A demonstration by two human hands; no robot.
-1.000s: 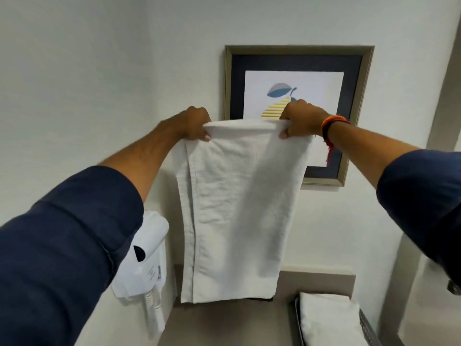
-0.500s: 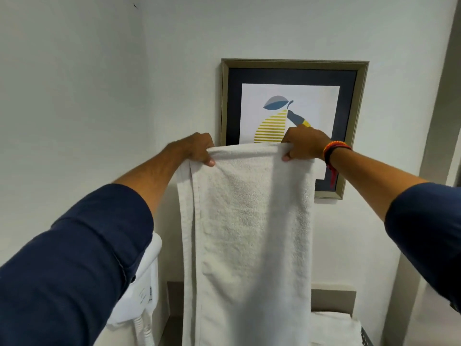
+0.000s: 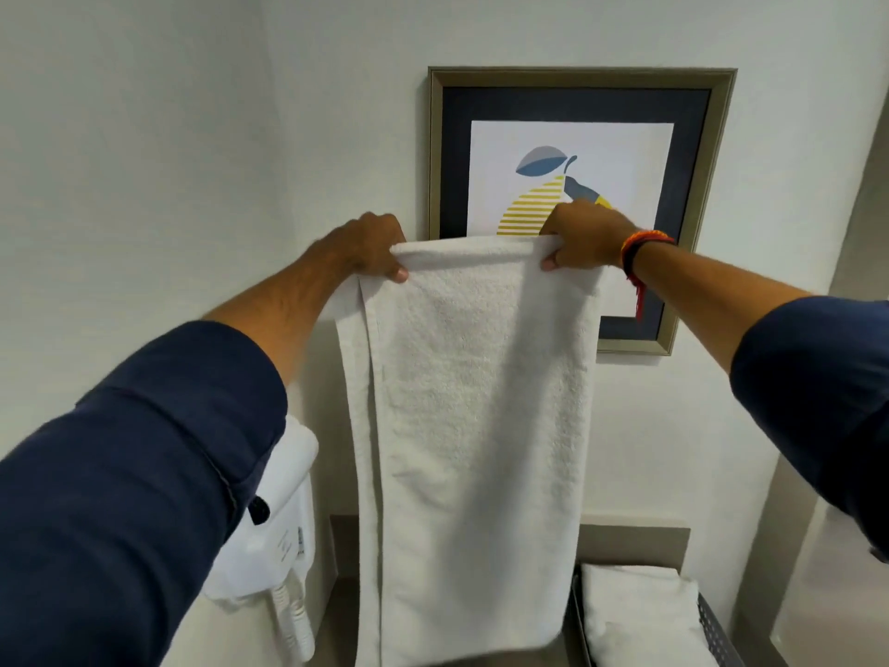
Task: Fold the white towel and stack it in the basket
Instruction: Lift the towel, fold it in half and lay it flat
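Observation:
A white towel point(image 3: 476, 426) hangs lengthwise in front of me, folded into a long strip with a second layer showing along its left side. My left hand point(image 3: 370, 247) grips its top left corner and my right hand point(image 3: 582, 238) grips its top right corner, both held up at chest height before the wall. The towel's lower end hangs down to the bottom of the view. At the lower right stands a dark perforated basket point(image 3: 717, 637) with a folded white towel point(image 3: 640, 613) lying inside it.
A framed fruit picture point(image 3: 692, 195) hangs on the wall behind my hands. A white wall-mounted hair dryer point(image 3: 274, 536) with a coiled cord sits at the lower left. A grey-brown counter with a low backsplash point(image 3: 635, 541) runs under the towel.
Both hands have lowered the towel's top edge relative to the picture, then steadied. The towel's lower end, first swung up and short of the counter, now hangs straight down.

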